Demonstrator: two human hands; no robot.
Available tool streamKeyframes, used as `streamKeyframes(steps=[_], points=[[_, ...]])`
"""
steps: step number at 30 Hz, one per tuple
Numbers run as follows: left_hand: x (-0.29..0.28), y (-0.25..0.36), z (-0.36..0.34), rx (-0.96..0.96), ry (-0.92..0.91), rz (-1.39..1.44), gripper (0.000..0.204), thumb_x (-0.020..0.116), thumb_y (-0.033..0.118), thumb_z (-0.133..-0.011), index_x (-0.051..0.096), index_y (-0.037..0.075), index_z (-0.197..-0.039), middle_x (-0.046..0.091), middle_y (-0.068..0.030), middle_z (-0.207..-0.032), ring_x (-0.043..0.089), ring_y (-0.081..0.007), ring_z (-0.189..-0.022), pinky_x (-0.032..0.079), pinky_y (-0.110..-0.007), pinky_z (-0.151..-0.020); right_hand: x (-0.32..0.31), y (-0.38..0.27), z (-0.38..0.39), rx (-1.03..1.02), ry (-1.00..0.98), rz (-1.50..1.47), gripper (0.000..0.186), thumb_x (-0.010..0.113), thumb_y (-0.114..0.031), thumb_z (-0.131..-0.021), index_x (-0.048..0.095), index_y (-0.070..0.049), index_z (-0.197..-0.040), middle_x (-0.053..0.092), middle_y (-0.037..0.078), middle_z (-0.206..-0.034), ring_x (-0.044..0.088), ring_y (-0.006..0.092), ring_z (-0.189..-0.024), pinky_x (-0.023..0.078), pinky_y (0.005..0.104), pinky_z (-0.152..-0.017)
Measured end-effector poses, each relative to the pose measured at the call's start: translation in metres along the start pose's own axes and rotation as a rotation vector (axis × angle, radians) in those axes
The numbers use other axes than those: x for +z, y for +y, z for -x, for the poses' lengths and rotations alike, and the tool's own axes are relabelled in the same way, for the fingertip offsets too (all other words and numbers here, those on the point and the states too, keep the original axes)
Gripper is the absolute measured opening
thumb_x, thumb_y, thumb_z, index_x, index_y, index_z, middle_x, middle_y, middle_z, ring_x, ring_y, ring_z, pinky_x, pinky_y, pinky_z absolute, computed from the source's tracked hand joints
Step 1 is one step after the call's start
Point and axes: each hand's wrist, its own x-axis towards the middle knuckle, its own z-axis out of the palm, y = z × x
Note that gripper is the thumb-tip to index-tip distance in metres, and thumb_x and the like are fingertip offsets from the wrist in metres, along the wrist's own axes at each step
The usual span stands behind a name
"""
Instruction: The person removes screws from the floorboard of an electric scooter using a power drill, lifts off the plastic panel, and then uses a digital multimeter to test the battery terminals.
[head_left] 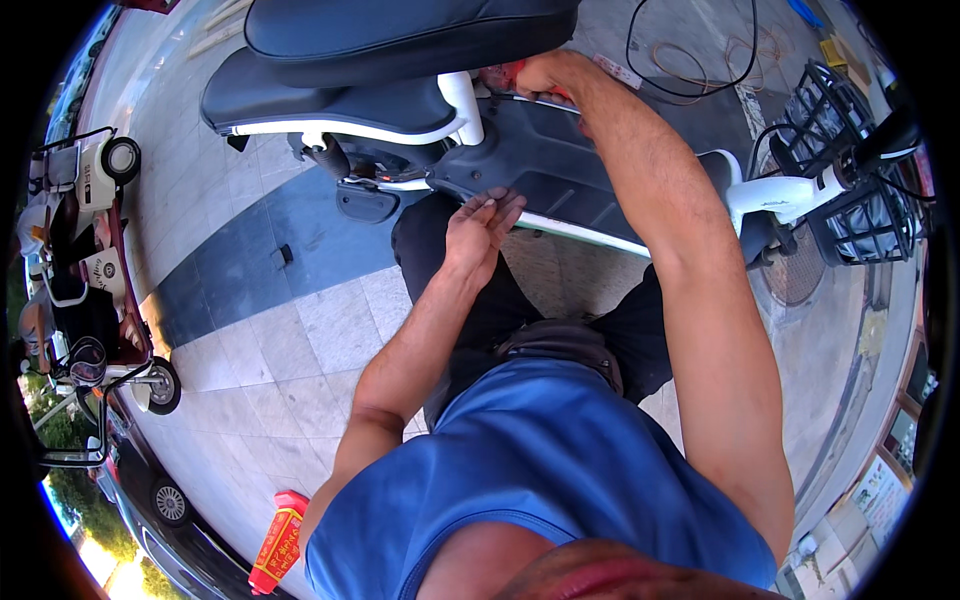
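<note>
A white electric scooter stands across in front of me, with its dark footboard (560, 165) between the padded black seat (410, 40) and the handlebar side. At the footboard's near edge, by the end of a white trim strip (580, 230), my left hand (484, 228) is closed with its fingers curled together. What it pinches, if anything, is too small to make out. My right hand (548, 76) reaches over to the footboard's far edge beside the seat post. Its fingers are wrapped round a red object (503, 76), mostly hidden by the hand and seat, so its kind does not show.
A black wire basket (850, 165) is at the scooter's front, on the right. Loose cables (690, 80) lie on the paving beyond. A red and yellow box (280, 540) is at lower left. Farther left are a parked three-wheeler (100, 260) and a dark car (150, 490).
</note>
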Motion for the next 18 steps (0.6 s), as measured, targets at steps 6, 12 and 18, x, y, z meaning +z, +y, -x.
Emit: streamKeyframes(steps=[6,12,18], points=[[-0.015,0.009,0.018,0.007,-0.017,-0.091,0.029,0.039,0.019,-0.109,0.057,-0.001,-0.119,0.061,-0.0091,-0.097,0.063,-0.0193,-0.087,0.052,-0.030,-0.073,-0.015,-0.020,0.015,0.034,-0.026,0.119,0.012,0.071,-0.007,-0.066,0.069,-0.002,-0.077,0.069,0.013,-0.075,0.066,0.0252,-0.068,0.051,0.0417,-0.063],[-0.053,0.013,0.056,0.060,0.063,0.009,0.034,0.039,0.018,-0.105,0.058,-0.001,-0.127,0.046,0.0018,-0.081,0.043,-0.0103,-0.070,0.039,-0.027,-0.060,0.002,-0.010,-0.004,-0.173,-0.041,-0.063,0.015,0.072,-0.013,-0.068,0.072,-0.007,-0.082,0.069,0.008,-0.075,0.064,0.0187,-0.068,0.048,0.0386,-0.060],[-0.052,0.032,0.070,0.177,0.086,-0.212,0.019,0.057,0.028,-0.104,0.058,0.009,-0.101,0.056,0.0007,-0.077,0.049,-0.0076,-0.061,0.039,-0.023,-0.050,-0.038,0.030,0.016,-0.137,0.030,-0.207,0.028,0.066,-0.004,-0.072,0.066,-0.003,-0.100,0.059,0.005,-0.064,0.057,0.0166,-0.051,0.042,0.0341,-0.045]])
